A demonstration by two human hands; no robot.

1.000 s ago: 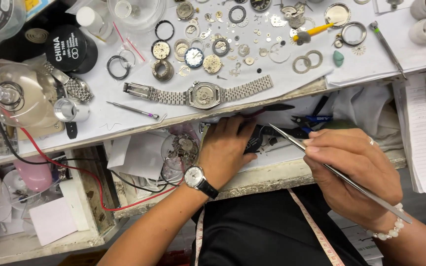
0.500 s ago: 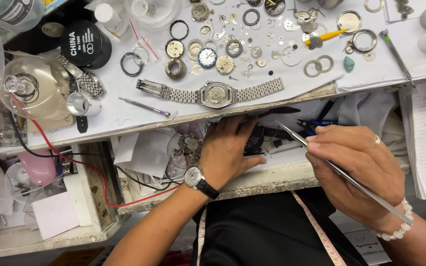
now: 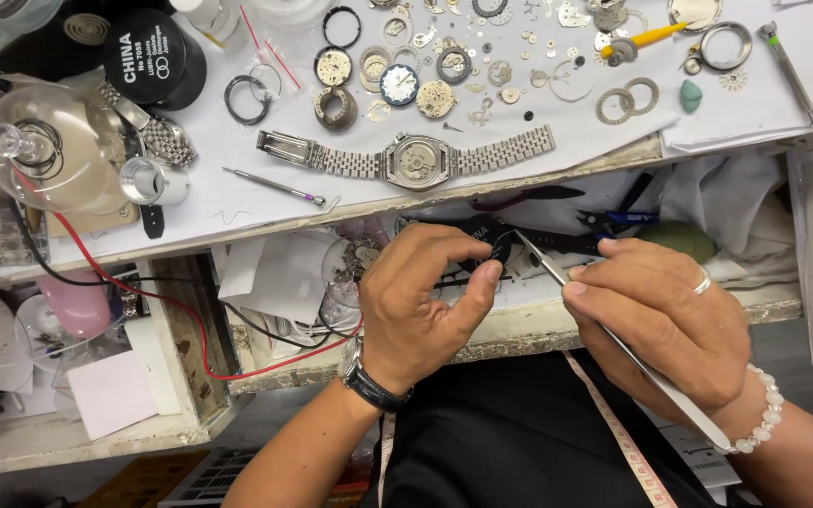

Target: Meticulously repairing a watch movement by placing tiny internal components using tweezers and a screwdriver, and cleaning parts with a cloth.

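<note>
While your left hand (image 3: pixel 421 306) pinches a small dark round part (image 3: pixel 502 247) between thumb and fingertips, your right hand (image 3: pixel 665 325) holds long steel tweezers (image 3: pixel 613 343) in a narrow grip, the tips touching that part. Both hands work over an open drawer below the tabletop (image 3: pixel 237 202) edge, where clear plastic bags (image 3: pixel 345 273) of watch parts and blue-handled pliers (image 3: pixel 618 218) lie. Just above, on the white tabletop, a steel wristwatch (image 3: pixel 411 160) lies case-back open, bracelet stretched flat. Near it rests a pin tool (image 3: pixel 275 186). Farther up, loose gears, dials and rings are scattered. A glass dome (image 3: pixel 54 150) stands at far left, red wire (image 3: pixel 143 301) trailing beneath.
</note>
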